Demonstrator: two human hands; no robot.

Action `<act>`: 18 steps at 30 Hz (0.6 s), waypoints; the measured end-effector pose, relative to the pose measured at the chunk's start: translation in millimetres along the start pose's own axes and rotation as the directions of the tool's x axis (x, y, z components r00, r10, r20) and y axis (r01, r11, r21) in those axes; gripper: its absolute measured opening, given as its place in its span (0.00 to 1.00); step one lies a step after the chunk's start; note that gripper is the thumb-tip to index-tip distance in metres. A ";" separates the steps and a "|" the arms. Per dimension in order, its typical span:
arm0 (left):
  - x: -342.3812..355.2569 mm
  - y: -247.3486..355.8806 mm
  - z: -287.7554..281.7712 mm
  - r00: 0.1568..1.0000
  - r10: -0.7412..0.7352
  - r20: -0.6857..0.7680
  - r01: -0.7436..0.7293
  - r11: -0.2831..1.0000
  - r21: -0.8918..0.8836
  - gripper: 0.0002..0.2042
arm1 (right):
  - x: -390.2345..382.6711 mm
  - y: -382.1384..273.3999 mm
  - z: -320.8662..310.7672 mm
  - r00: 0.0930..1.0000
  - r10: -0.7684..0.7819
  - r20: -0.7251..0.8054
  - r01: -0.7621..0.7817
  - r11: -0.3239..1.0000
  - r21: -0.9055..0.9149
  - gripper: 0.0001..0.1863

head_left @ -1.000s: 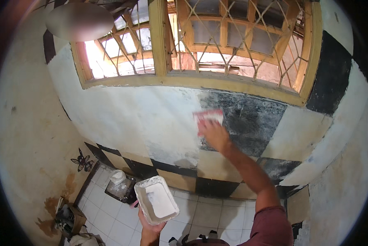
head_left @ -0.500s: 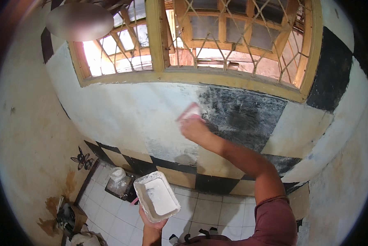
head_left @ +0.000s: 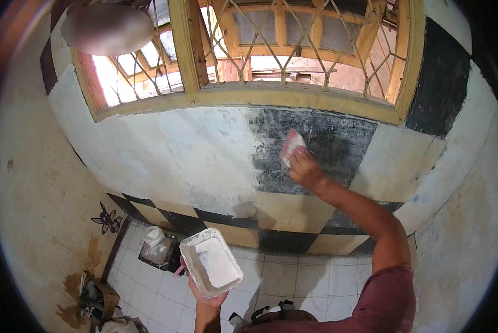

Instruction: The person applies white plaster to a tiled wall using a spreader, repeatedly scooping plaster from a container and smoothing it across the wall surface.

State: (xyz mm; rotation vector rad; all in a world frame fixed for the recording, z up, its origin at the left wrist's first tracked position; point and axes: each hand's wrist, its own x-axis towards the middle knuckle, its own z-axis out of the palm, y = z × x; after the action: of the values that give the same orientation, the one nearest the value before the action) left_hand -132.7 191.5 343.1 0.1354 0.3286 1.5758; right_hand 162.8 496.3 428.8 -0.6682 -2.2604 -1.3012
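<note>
A: What does the right hand (head_left: 306, 165) hold?

B: One red-and-white spreader (head_left: 292, 145), pinched by curled fingers along its near edge, juts just beyond the fingertips in front of the black patch (head_left: 338, 141) of wall. Whether its far edge touches the wall, this angle cannot tell.

A: And the left hand (head_left: 210, 301)?

B: It cups the near end of a white tub (head_left: 192, 261), held just above the palm; the fingers underneath are hidden. White paste (head_left: 221, 265) lies inside.

A: How do they handle?

B: The spreader looks light and fairly stiff, likely slippery where smeared; its near edge suits the fingers. The tub appears heavier and sturdy, its load soft, best carried with a palm beneath, clear of the caked rim.

A: The count?

B: Two hands, one spreader, one tub. Well beyond the right hand, one yellow window frame (head_left: 185, 50) surrounds two barred openings. Left of the left hand, one dark box (head_left: 159, 256) bears one white bundle (head_left: 153, 237).
</note>
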 end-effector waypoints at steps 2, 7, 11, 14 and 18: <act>0.8 -0.4 4.3 1.000 0.007 0.018 -0.007 1.000 0.021 0.28 | 2.4 -5.7 -25.1 0.979 0.146 0.146 -0.145 0.989 -0.013 0.12; 14.7 -11.4 4.0 0.995 -0.071 -0.073 0.069 0.997 -0.030 0.28 | 29.8 -34.3 28.2 0.955 0.295 0.027 -0.289 0.947 -0.143 0.18; 5.7 -6.8 17.1 0.994 -0.062 -0.086 0.060 0.998 -0.026 0.28 | -0.4 -102.2 69.6 0.889 0.403 0.217 -0.393 0.915 -0.092 0.22; 3.0 -0.6 6.6 0.997 -0.039 -0.060 0.038 0.999 -0.009 0.28 | 27.8 -100.9 33.6 0.899 0.437 0.021 -0.437 0.899 0.016 0.24; 6.7 -3.8 8.8 0.998 -0.055 0.026 0.056 0.997 -0.044 0.29 | 73.6 -38.4 2.1 0.869 0.489 0.074 -0.494 0.865 0.082 0.24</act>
State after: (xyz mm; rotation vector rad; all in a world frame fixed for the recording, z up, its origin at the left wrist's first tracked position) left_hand -126.7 199.2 349.5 0.1101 0.2752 1.5246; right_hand 81.5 495.0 446.0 -1.1611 -1.9848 -0.9215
